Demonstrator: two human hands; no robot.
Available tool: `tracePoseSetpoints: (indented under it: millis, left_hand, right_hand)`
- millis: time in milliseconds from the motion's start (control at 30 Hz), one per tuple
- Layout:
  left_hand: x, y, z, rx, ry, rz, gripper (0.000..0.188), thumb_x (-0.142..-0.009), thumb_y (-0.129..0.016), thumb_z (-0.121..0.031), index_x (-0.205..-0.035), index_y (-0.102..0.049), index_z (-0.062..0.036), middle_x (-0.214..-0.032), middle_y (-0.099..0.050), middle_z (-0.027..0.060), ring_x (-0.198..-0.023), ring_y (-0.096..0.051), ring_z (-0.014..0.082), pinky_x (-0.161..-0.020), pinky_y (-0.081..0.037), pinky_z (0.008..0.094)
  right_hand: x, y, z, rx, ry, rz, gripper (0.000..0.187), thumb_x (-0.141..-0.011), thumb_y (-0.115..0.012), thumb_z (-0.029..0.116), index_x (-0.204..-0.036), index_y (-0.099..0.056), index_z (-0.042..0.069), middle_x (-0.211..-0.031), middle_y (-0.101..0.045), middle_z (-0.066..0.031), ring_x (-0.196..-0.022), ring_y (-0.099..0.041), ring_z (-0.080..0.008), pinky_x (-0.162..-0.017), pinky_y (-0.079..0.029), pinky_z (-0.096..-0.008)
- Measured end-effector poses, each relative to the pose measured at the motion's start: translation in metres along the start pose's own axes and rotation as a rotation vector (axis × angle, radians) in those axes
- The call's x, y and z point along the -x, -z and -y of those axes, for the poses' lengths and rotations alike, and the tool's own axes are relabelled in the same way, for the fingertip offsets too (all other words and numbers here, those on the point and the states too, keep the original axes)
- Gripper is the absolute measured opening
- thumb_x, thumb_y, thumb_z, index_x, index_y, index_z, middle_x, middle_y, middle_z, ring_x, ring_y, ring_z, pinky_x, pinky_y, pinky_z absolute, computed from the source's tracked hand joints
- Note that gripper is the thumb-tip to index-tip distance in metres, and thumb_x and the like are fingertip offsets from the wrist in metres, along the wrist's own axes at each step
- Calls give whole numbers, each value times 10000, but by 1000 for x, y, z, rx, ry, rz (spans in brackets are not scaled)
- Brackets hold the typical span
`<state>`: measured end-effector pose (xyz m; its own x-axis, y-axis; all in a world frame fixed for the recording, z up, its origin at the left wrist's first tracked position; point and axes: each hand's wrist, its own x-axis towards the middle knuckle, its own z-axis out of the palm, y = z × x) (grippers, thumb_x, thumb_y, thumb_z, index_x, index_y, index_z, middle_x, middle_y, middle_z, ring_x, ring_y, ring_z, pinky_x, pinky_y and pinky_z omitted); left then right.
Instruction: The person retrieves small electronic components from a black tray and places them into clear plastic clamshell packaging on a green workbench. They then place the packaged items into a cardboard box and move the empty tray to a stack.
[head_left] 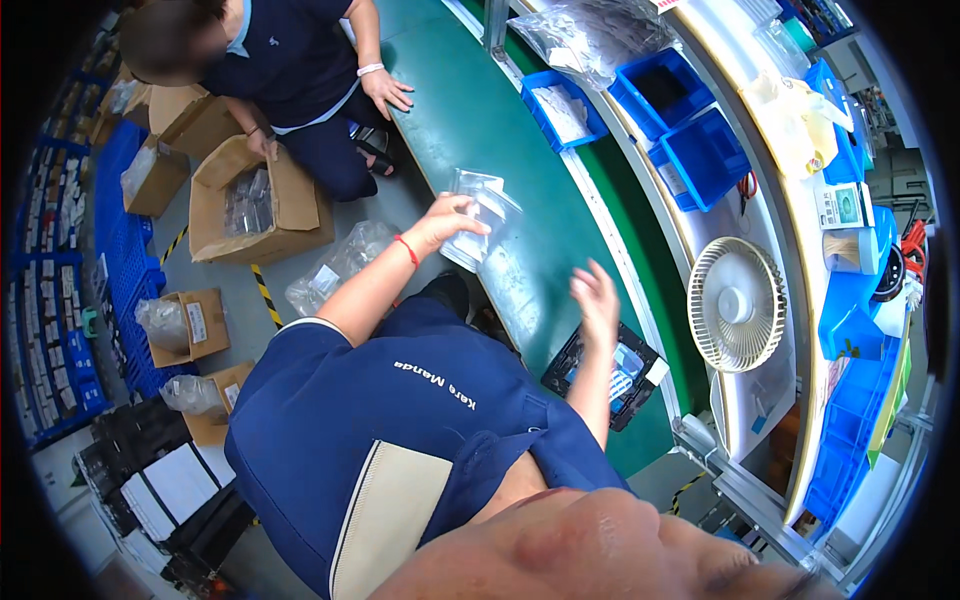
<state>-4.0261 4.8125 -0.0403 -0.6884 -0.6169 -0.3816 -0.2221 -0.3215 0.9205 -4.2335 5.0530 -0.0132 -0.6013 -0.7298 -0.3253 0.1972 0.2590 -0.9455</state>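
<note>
My left hand (447,224) is closed on a small stack of clear plastic packs (493,213) above the left edge of the green worktable (450,90). The packs are flat, shiny and see-through; what they contain is too unclear to make out. Further right, my right hand (597,303) is raised over the table with nothing in it, its fingers loosely bent and apart. Below and beside it sits a black plastic crate (562,366) holding blue and white items (624,372).
Across the table's left edge, a co-worker (290,65) crouches by an open cardboard box (300,205) of clear plastic pieces. A clear plastic bag (345,265) lies on the floor. On the right are blue bins (700,160), a white fan (737,303) and a metal rail (610,215).
</note>
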Motion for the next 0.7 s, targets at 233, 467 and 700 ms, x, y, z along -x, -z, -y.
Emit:
tracePoseSetpoints:
  millis: [233,467,700]
  left_hand:
    - [-56,6,-19,-548,-107,80,810,-503,-830,-359,-1156,-534,17,-1181,-340,151,-1181,-302,311,-1017,-269,365]
    - [-168,97,-29,-297,-83,295,407,-745,-708,-196,-1119,-600,-80,-1142,-537,125,-1009,-532,198,-854,-447,303]
    - [-319,213,-46,-795,-185,89,650,-726,-618,2,-1241,-473,-366,-1341,-201,265,-1238,-288,401,-1011,-343,358]
  right_hand:
    - [-91,-146,1,-412,31,108,649,-733,-712,82,-1264,-343,21,-1135,-511,-137,-1052,-504,-202,-889,-417,-314]
    - [-166,-142,-15,-811,-37,-1,302,-835,-596,66,-1124,-508,54,-1032,-592,-73,-936,-588,-199,-826,-496,-363]
    - [-188,-79,-43,-503,-69,-444,623,-732,-719,90,-1223,-339,42,-1074,-557,-119,-920,-596,-227,-693,-532,-359]
